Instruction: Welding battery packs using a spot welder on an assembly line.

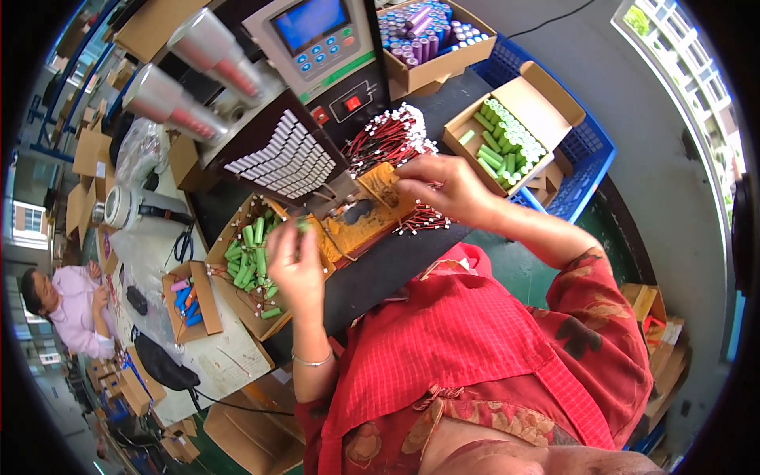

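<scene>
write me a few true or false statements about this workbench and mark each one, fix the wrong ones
1. The right hand is at the yellow-orange fixture. True.
2. The machine's display is lit red. False: the display is blue.
3. The left hand is gloved. False: the left hand is bare, with a bracelet at its wrist.
4. The red and black wires end in white connectors. True.
5. The apron is plain green. False: the apron is red with a fine check.
6. A co-worker in a light pink top is at the far left. True.
</scene>
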Demonstrator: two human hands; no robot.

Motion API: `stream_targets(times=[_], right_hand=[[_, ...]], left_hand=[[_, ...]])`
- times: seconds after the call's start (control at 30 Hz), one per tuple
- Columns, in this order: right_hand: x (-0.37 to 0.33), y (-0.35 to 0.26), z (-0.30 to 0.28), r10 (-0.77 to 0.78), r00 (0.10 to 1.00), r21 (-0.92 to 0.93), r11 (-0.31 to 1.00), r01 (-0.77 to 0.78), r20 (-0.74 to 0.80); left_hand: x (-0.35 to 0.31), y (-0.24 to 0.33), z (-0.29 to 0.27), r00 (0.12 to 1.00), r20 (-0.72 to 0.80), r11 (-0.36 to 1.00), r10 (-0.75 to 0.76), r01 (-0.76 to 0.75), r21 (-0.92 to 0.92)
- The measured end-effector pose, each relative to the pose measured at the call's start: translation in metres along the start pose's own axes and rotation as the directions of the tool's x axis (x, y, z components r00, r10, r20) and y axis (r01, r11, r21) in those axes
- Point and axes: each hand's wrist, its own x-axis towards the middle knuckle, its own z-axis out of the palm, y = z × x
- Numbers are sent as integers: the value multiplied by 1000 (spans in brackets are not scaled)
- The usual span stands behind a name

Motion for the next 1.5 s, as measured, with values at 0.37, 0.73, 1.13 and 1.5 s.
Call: stream_targets(times=[0.37,0.73,1.13,1.5], right_hand=[[-17,39,-124,704,418,-737,667,-110,575],[-28,64,-112,723,430,-822,563,88,541],[-31,84,-122,518,500,-625,778,61,694],[9,33,-141,351,767,-323,926,-198,538]], left_hand=[[-32,27,-1,919,-168,921,356,-315,231],[-51,59,99,782,414,881,466,-364,-302],[-28,52,198,753,604,948,260,-81,-307],[-12,62,238,771,597,953,222,-43,-299]])
